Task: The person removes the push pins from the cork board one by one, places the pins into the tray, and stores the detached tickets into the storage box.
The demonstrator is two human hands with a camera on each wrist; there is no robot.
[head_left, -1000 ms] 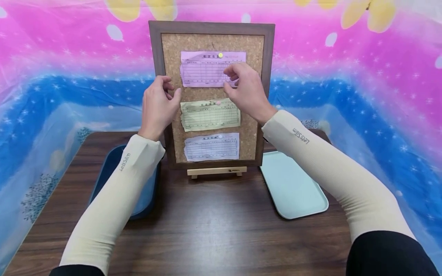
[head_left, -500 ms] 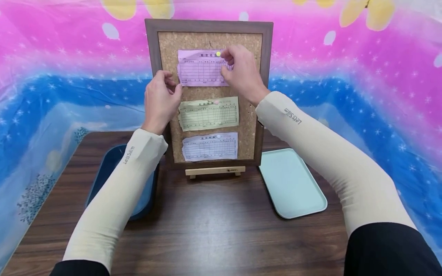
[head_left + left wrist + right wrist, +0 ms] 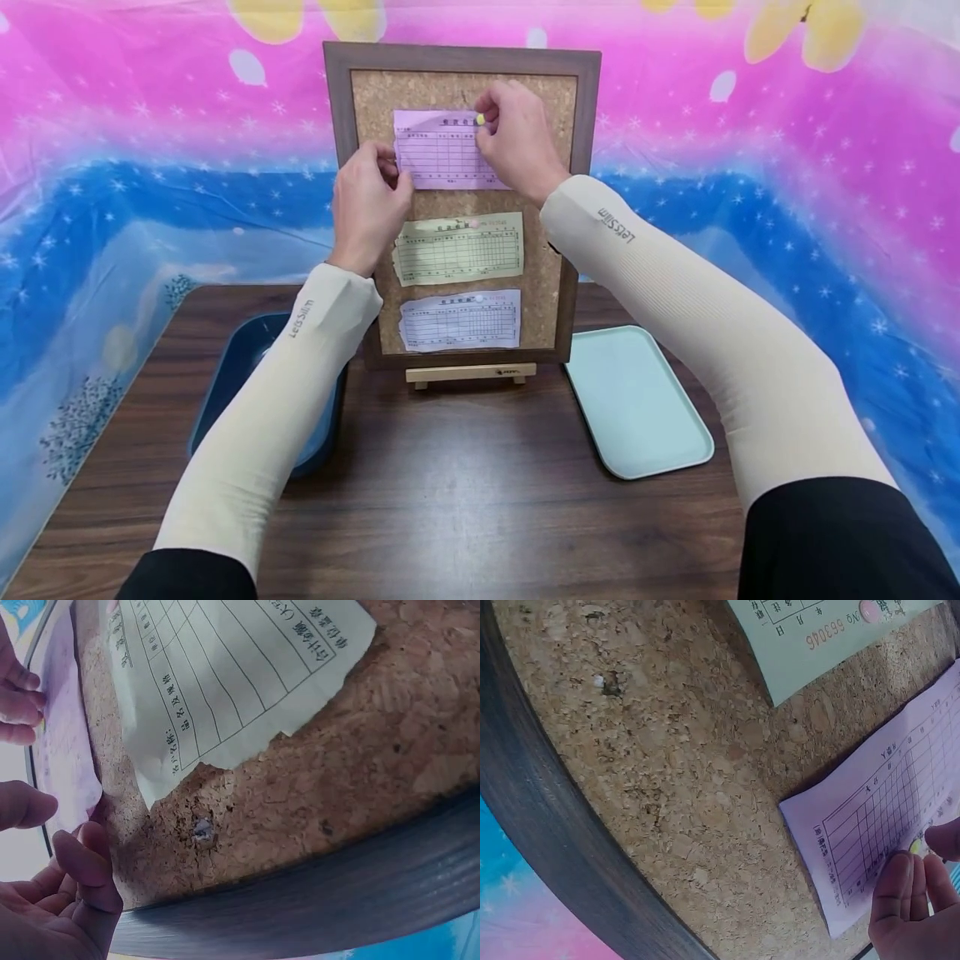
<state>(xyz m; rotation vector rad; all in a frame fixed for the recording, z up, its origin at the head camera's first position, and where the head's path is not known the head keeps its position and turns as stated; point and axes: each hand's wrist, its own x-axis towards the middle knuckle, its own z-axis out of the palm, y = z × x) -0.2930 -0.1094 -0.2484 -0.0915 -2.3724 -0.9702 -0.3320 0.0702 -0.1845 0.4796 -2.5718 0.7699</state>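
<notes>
A cork board in a dark wooden frame holds three receipts. My right hand pinches the yellow pushpin at the top of the pink receipt and covers its right part. At that receipt's left edge is my left hand, thumb and finger pinching its lower-left corner; in the left wrist view the paper runs up to these fingertips. A green receipt hangs below on a pink pin. Lowest is a bluish receipt with a white pin.
The board leans on a small wooden stand on a dark wooden table. A dark blue tray lies partly under the left forearm. A light turquoise tray lies at the right. Behind hangs a patterned cloth.
My right hand has risen from the receipt's right side to the yellow pushpin. My left hand has moved right and up to the pink receipt's left edge. The receipts still hang there.
</notes>
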